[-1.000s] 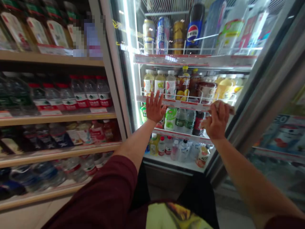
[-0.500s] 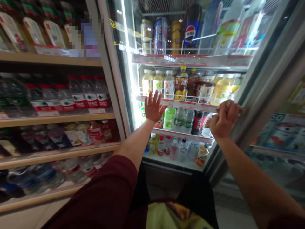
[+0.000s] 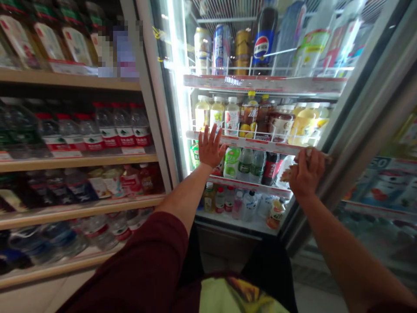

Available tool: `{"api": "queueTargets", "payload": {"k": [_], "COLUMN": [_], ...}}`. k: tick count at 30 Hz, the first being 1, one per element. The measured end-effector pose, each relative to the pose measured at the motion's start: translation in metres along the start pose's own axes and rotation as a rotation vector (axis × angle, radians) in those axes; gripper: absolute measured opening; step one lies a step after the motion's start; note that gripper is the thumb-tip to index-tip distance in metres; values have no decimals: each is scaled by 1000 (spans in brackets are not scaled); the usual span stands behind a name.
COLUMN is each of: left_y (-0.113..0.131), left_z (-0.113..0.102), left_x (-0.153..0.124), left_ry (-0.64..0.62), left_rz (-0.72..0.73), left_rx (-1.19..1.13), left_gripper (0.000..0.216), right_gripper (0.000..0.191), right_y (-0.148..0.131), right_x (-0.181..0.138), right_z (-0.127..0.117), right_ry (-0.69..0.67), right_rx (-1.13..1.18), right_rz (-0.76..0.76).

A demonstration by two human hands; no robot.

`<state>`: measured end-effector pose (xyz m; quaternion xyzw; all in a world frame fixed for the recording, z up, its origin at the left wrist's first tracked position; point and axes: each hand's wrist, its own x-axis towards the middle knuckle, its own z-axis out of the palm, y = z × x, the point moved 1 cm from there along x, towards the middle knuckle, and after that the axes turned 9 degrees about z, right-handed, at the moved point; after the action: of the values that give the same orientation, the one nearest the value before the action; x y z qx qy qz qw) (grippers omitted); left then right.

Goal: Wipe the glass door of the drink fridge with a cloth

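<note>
I stand facing a lit drinks fridge with a glass door (image 3: pixel 182 87). My left hand (image 3: pixel 211 148) lies flat on the glass, fingers spread, over the second shelf's rail. My right hand (image 3: pixel 304 176) is closed around a beige cloth (image 3: pixel 286 174), which is pressed to the glass near the door's right frame (image 3: pixel 355 130). Bits of the cloth stick out above and below the fingers. Behind the glass stand juice bottles (image 3: pixel 224 114), cans (image 3: pixel 221 45) and a Pepsi bottle (image 3: pixel 263 39).
Wooden shelves (image 3: pixel 78 163) on the left hold rows of water bottles (image 3: pixel 107 128) and other bottled drinks. Another fridge door (image 3: pixel 384 182) is at the right. My dark red sleeve (image 3: pixel 143 269) fills the lower middle.
My right hand has slid the cloth rightward across the glass to the door's frame, then slightly down. The left hand has stayed flat in the same spot.
</note>
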<state>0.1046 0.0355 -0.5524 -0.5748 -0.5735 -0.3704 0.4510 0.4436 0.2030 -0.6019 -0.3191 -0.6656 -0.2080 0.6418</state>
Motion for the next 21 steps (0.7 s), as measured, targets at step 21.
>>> {"api": "queueTargets", "payload": {"k": [21], "left_y": [-5], "left_z": [6], "left_x": [-4], "left_ry": [31], "left_rz": [45], "left_rx": [77], "left_gripper": [69], "right_gripper": [56], "right_y": [-3], "right_x": [23], "right_z": [-4], "right_ry": [41], "right_rx": [-15], "right_rz": [7]}}
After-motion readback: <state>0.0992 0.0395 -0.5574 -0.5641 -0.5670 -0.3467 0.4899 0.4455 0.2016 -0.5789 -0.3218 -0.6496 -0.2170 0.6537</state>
